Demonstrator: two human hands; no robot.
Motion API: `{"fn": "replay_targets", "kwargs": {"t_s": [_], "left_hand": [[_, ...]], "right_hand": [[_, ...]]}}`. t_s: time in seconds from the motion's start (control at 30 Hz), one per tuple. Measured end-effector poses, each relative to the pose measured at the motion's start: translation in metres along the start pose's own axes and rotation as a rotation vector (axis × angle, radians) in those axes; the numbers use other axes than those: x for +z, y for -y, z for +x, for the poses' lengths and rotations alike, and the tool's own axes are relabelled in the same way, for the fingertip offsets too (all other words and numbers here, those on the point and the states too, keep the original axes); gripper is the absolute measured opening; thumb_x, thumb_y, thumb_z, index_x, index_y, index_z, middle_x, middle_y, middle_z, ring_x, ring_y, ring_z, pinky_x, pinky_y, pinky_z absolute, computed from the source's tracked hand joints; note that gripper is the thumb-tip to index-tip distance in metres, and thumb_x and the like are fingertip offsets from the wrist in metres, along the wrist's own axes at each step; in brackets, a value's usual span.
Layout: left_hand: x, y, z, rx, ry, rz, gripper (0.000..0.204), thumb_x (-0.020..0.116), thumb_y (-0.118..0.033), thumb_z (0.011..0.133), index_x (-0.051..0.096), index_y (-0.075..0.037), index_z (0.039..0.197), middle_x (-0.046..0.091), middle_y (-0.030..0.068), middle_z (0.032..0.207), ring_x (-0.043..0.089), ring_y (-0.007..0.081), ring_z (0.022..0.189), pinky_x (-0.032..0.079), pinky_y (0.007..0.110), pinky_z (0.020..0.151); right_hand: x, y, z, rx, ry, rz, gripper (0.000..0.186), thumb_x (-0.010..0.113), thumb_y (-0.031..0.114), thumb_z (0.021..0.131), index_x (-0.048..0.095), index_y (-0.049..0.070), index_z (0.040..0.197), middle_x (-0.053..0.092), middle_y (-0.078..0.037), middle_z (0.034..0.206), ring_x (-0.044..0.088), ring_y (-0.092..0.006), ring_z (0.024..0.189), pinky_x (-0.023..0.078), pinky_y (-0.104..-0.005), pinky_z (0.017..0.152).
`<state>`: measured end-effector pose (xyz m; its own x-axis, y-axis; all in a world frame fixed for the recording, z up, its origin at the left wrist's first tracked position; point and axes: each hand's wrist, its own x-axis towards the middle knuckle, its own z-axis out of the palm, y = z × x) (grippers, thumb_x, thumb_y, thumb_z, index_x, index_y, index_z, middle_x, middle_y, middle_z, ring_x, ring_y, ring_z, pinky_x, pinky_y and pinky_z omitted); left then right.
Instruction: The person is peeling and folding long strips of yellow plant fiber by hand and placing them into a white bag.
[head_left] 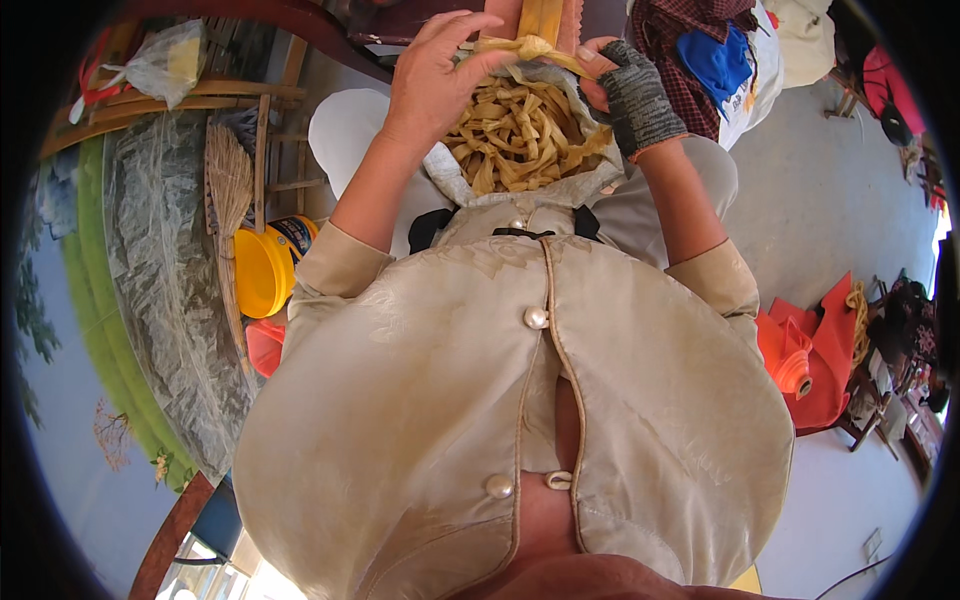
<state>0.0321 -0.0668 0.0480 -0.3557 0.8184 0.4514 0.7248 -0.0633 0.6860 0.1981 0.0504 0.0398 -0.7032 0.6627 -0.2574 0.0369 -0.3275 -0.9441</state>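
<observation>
At the top of the head view, a tan-yellow flat strip (pixel 533 47) with a knot-like bulge in its middle stretches between my hands. My left hand (pixel 437 75) is bare and pinches its left end between thumb and fingers. On the other side, my right hand (pixel 630 92), in a grey fingerless glove, closes thumb and fingers on the right end. Just below the strip, a pale sack (pixel 453 180) sits open in my lap. Many similar strips (pixel 520 135), curled and folded, fill it. What the strips are made of I cannot tell.
Beyond my hands lies a yellow wooden strip (pixel 540 18) on a pinkish cloth. To the left are a yellow bucket (pixel 262 272), a straw broom (pixel 228 180) and a wooden rack (pixel 265 150). Checked cloth (pixel 665 50) and a blue cloth (pixel 715 58) lie right; red-orange sheeting (pixel 825 350) is lower right.
</observation>
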Motion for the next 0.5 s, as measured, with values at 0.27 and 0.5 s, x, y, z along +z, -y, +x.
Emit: {"fn": "replay_targets", "kwargs": {"t_s": [0.27, 0.5], "left_hand": [[0.011, 0.001, -0.014, 0.169, 0.353, 0.224, 0.019, 0.060, -0.008, 0.077, 0.053, -0.010, 0.095, 0.055, 0.0056, 0.093, 0.055, 0.0308, 0.081, 0.045, 0.038, 0.064], [0.014, 0.058, 0.009, 0.505, 0.136, 0.448, 0.015, 0.060, -0.012, 0.066, 0.051, -0.012, 0.077, 0.054, -0.0005, 0.075, 0.054, 0.0187, 0.070, 0.041, 0.031, 0.060]], "right_hand": [[0.017, -0.015, 0.003, -0.083, 0.145, -0.232, 0.022, 0.064, 0.027, 0.080, 0.055, 0.007, 0.083, 0.048, 0.002, 0.057, 0.040, -0.0044, 0.048, 0.030, -0.0177, 0.043], [0.041, -0.002, -0.012, -0.455, 0.072, -0.468, 0.019, 0.064, 0.015, 0.076, 0.055, 0.004, 0.089, 0.057, -0.007, 0.081, 0.056, -0.0179, 0.072, 0.045, -0.0289, 0.071]]}}
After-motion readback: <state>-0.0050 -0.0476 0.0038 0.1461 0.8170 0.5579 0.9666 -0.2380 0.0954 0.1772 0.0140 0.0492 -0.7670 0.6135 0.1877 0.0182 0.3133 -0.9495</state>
